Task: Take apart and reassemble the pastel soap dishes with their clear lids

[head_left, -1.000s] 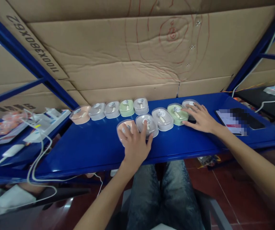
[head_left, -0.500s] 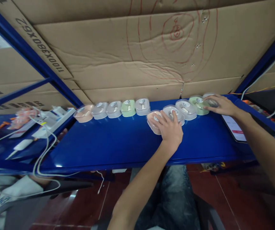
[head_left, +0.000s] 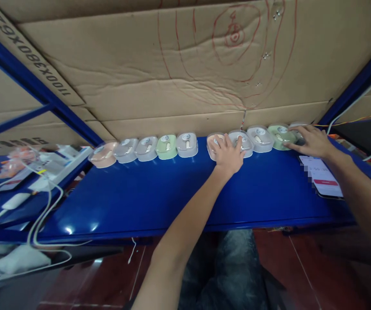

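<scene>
Two groups of small rounded plastic boxes with clear lids and round labels stand along the back of the blue shelf. My left hand (head_left: 229, 156) lies with spread fingers across a pink box (head_left: 211, 144) and the grey box (head_left: 247, 144) beside it. To their right come another grey box (head_left: 260, 140) and a green box (head_left: 280, 135). My right hand (head_left: 314, 141) curls round the greyish box (head_left: 298, 125) at the right end, covering most of it. The left group has a pink box (head_left: 103, 155), a green box (head_left: 166, 147) and several grey ones.
A lit phone (head_left: 324, 178) lies below my right forearm. Cardboard (head_left: 124, 64) with red drawn rings stands behind the boxes. White cables (head_left: 48, 206) and a power strip (head_left: 54, 170) are at the left. The blue shelf (head_left: 124, 198) ends above my lap.
My left hand has slid the pink and grey boxes back and to the right, into line with the others. The right-hand boxes now form a straighter row. The view has shifted slightly.
</scene>
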Demonstrator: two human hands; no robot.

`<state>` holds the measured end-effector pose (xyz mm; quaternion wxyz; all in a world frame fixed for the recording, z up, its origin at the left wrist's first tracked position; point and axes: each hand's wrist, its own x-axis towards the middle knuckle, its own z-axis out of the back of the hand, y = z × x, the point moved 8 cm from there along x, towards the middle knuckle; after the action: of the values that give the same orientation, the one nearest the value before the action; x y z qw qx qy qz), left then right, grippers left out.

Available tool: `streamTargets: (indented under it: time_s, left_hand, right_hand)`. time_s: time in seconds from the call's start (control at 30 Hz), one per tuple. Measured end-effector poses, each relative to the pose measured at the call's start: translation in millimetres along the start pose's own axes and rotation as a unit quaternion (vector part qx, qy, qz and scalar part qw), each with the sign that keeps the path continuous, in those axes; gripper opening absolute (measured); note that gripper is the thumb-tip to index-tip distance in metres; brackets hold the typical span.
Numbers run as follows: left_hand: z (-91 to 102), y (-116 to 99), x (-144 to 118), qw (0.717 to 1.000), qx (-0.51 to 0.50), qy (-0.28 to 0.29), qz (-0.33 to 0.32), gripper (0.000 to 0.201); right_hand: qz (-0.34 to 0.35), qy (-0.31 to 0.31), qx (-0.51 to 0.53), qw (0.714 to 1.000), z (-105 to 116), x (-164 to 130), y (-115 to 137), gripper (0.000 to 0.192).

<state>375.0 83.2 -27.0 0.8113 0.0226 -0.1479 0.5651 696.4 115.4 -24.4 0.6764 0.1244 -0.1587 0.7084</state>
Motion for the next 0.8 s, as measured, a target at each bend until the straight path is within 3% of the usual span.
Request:
streamTargets:
  time_s: [0.1,0.27,0.47,0.8]
  left_hand:
    - [-0.2,7,6,0.999,0.049,-0.005,-0.005,0.065]
    - [-3.2,14,12,0.997,0.076,-0.012,-0.031,0.065]
    - [-6.1,20,19,0.995,0.071,-0.036,-0.056,0.063]
    - [-8.7,19,23,0.992,0.072,-0.055,-0.084,0.063]
  right_hand:
    - [0.006,0.054,0.030,0.998,-13,0,1,0.068]
    - [-0.015,0.079,0.044,0.996,-19,2,0,0.074]
    - [-0.003,0.076,0.048,0.996,-14,-1,9,0.071]
    - [0.024,0.053,0.027,0.998,-6,-2,37,0.084]
